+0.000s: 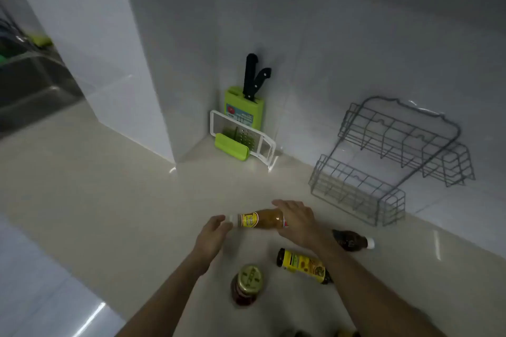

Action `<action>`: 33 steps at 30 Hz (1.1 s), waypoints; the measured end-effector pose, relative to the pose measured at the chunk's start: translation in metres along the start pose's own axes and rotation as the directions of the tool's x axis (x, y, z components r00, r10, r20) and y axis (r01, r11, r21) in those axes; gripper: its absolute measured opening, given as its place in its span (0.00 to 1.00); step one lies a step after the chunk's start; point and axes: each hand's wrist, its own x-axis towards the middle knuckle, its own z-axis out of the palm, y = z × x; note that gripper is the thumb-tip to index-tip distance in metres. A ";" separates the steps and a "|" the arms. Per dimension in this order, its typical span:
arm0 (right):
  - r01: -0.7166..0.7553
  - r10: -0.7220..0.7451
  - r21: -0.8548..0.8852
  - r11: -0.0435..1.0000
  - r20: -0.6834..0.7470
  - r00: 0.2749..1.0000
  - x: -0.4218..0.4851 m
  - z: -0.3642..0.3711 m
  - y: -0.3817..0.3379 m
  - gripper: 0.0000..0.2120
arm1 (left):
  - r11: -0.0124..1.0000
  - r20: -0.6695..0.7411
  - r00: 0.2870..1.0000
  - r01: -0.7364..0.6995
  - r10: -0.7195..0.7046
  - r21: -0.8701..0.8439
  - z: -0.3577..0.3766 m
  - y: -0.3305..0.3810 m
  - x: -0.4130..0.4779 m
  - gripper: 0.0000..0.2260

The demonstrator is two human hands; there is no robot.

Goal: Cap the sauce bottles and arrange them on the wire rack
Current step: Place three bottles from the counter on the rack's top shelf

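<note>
My right hand (297,220) grips the body of an amber glass sauce bottle with a yellow label (260,219), held sideways just above the pale stone bench (109,200), while my left hand (212,235) curls loosely at its white-capped neck, fingertips touching the cap. Whether that cap is fully tight, I cannot tell. The grey 2-tier wire rack (388,161) stands bare against the back wall at the bench's rear right, so nothing is arranged yet. 3 more containers wait near the front edge: a dark bottle with a white cap (353,239) lying down, a dark yellow-labelled bottle (302,264) on its side, and an upright gold-lidded red jar (246,286).
</note>
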 end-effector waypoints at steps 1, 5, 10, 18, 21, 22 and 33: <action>0.009 -0.007 -0.060 0.998 0.034 0.999 0.006 0.000 -0.001 0.33 | 1.000 -0.006 1.000 0.002 -0.002 -0.006 0.002 -0.001 0.004 0.19; 0.025 0.008 -0.284 0.958 0.116 0.993 0.022 0.007 -0.004 0.29 | 0.998 0.020 0.998 0.059 -0.060 0.016 0.007 -0.008 0.008 0.24; 0.002 0.032 -0.419 0.908 0.074 0.997 0.034 0.016 -0.006 0.22 | 0.990 0.029 0.999 0.042 -0.046 0.131 0.004 -0.021 0.010 0.21; -0.159 0.149 -0.022 0.987 -0.239 0.960 0.020 -0.001 -0.004 0.26 | 0.948 0.100 0.994 -0.067 0.037 0.311 0.004 -0.010 0.017 0.22; -0.158 0.307 0.353 0.922 -0.420 0.854 0.007 -0.025 -0.008 0.27 | 0.940 0.163 0.982 -0.146 0.099 0.309 0.015 0.020 0.019 0.20; -0.128 0.374 0.479 0.868 -0.464 0.803 0.001 -0.037 -0.009 0.29 | 0.934 0.188 0.973 -0.185 0.131 0.305 0.021 0.034 0.021 0.21; 0.391 0.631 0.627 0.674 -0.764 0.136 -0.033 -0.194 0.028 0.31 | 0.896 0.435 0.790 -0.430 0.432 -0.108 0.106 0.224 0.030 0.29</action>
